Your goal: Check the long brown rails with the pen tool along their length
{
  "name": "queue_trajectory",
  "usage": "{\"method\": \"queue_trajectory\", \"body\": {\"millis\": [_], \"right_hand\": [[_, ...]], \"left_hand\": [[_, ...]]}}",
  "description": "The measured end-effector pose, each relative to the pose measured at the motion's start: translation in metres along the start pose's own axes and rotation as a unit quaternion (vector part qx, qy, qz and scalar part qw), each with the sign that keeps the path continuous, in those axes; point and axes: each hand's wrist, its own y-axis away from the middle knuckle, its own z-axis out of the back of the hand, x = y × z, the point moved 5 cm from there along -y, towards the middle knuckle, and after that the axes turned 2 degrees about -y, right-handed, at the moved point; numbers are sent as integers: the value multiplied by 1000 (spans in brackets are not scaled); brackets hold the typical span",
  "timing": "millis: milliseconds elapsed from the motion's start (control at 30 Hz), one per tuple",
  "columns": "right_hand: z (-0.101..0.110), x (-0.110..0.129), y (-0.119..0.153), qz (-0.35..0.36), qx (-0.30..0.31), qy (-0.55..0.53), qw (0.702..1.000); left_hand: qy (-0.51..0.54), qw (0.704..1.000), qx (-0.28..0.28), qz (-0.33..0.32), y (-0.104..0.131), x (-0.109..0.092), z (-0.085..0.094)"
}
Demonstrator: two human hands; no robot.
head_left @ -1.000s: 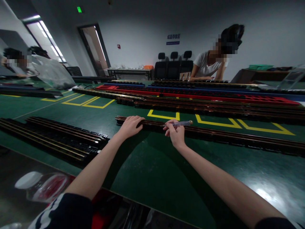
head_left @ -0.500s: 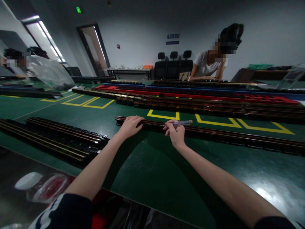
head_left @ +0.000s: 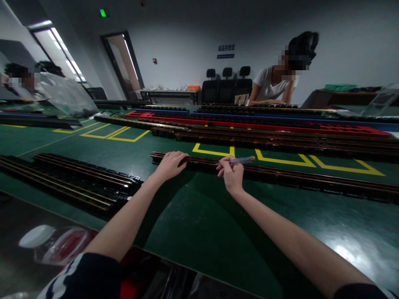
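Note:
A long black rail (head_left: 299, 177) with copper-coloured strips lies across the green table in front of me. My left hand (head_left: 171, 165) is wrapped over it near its left end, fingers on the far side and thumb on the near side. Farther right along the same rail, my right hand (head_left: 231, 171) pinches a pen (head_left: 245, 160) with a clear barrel and a brownish end. Its thin tip points left, low over the rail; I cannot tell whether it touches.
More black rails (head_left: 77, 178) lie at the left, and others (head_left: 280, 138) lie beyond mine beside a long red piece (head_left: 264, 125). Yellow tape marks the table (head_left: 187, 216). A lidded clear jar (head_left: 62, 245) stands lower left. A person (head_left: 274, 85) leans on the far side.
My right hand has shifted slightly right along the rail with the pen. My left hand stays where it was.

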Motion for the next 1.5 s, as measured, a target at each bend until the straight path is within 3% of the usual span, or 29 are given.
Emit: {"method": "queue_trajectory", "body": {"millis": [667,1167,1500], "right_hand": [[0,1,0,3,6,40,999],[-15,1,1,25,129,38,991],[-19,-6,1,20,150,13,988]], "left_hand": [[-12,1000,10,-10,-2,-5,3],[-25,999,15,18,-2,-3,5],[-49,998,5,34,-1,5,7]]}}
